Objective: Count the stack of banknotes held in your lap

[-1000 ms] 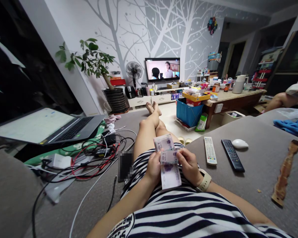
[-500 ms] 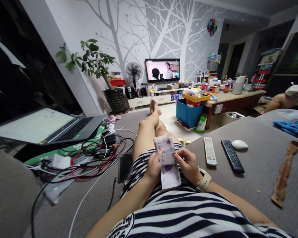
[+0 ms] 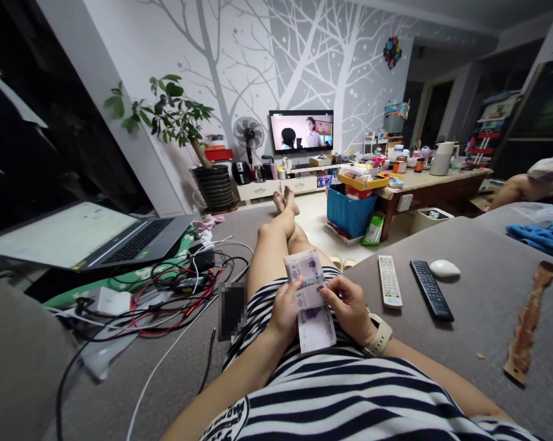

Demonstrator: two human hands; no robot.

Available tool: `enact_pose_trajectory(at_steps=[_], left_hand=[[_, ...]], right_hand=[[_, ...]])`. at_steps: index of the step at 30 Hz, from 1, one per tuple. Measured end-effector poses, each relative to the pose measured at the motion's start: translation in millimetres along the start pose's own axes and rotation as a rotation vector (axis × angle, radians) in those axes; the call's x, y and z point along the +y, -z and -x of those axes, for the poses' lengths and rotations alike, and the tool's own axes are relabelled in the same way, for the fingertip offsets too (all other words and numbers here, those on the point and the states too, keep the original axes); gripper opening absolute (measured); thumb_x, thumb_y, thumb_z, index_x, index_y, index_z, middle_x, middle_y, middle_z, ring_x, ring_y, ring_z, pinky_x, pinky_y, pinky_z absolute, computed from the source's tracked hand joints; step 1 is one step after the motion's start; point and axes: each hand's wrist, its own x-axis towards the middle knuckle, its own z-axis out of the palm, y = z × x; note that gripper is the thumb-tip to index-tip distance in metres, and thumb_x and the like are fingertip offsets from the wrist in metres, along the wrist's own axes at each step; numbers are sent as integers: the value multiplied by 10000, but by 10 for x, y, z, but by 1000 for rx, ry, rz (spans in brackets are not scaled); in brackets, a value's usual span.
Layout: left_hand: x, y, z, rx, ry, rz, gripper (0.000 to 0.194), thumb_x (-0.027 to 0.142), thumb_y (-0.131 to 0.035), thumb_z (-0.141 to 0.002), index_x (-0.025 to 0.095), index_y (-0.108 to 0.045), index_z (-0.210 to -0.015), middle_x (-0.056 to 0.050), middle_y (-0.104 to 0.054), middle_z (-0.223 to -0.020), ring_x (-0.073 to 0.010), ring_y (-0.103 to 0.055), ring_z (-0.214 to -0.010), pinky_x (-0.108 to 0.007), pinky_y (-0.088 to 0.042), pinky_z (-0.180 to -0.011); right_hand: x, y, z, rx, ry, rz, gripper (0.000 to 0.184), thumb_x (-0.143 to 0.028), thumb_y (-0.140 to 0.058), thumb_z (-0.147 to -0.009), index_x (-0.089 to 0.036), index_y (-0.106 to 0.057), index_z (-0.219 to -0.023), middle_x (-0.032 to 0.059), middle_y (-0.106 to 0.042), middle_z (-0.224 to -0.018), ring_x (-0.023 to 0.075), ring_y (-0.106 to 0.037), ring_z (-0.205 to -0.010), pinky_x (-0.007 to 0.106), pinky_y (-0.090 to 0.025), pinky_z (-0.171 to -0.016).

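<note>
Over my lap, a small stack of purple-and-white banknotes (image 3: 309, 275) is spread lengthwise, one note overlapping another and the lowest reaching toward my body. My left hand (image 3: 286, 306) is closed on the left edge of the notes, thumb on top. At the right edge, my right hand (image 3: 349, 304) pinches a note between thumb and fingers. A cream-coloured watch (image 3: 379, 335) is on my right wrist. The striped black-and-white clothing (image 3: 349, 392) lies beneath both hands. Fingers under the notes are hidden.
On the sofa to my right lie a white remote (image 3: 390, 282), a black remote (image 3: 431, 290), a white mouse (image 3: 445, 268) and a brown strip (image 3: 525, 324). On the left are a laptop (image 3: 133, 239), tangled cables (image 3: 184, 285) and a blurred dark object (image 3: 233, 311).
My right fingers have shifted slightly at the edge of the notes, and the middle note has moved a little downward. One foot has turned outward to the left.
</note>
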Motion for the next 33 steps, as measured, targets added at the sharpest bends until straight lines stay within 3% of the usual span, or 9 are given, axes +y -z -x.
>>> enact_pose_trajectory(at_steps=[8, 15, 21, 28, 33], left_hand=[[-15, 21, 10, -10, -4, -22, 258, 344, -663, -717, 104, -672, -813, -98, -722, -719, -252, -684, -712, -346, -536, -691], [-6, 11, 11, -14, 7, -17, 196, 321, -646, -741, 126, -661, -759, -112, -721, -765, -325, -664, -933, -396, -521, -750], [-6, 5, 8, 31, 22, -33, 189, 307, -609, -766, 128, -662, -737, -100, -708, -715, -297, -686, -847, -366, -517, -716], [-8, 1, 6, 16, 8, -29, 181, 294, -629, -755, 120, -675, -760, -108, -723, -744, -312, -678, -885, -394, -527, -742], [-6, -9, 21, 4, -9, -31, 197, 278, -620, -755, 100, -690, -800, -107, -734, -753, -279, -693, -799, -373, -536, -730]], right_hand=[[17, -3, 14, 9, -8, -5, 216, -330, -589, -858, -189, -549, -699, -25, -512, -597, 117, -443, -557, 246, -367, -551], [16, -9, 30, 7, 0, -14, 176, -331, -577, -867, -185, -596, -771, -10, -567, -641, 124, -480, -570, 248, -400, -560], [41, -10, 30, -11, -1, -14, 173, -336, -567, -871, -186, -611, -795, 5, -595, -667, 137, -507, -593, 260, -416, -576], [33, -9, 30, -11, -3, -43, 196, -344, -544, -887, -189, -604, -783, -1, -581, -657, 136, -506, -602, 256, -411, -581], [-11, 17, 44, -28, -1, -52, 277, -357, -495, -912, -189, -580, -708, -14, -537, -604, 127, -472, -564, 252, -383, -564]])
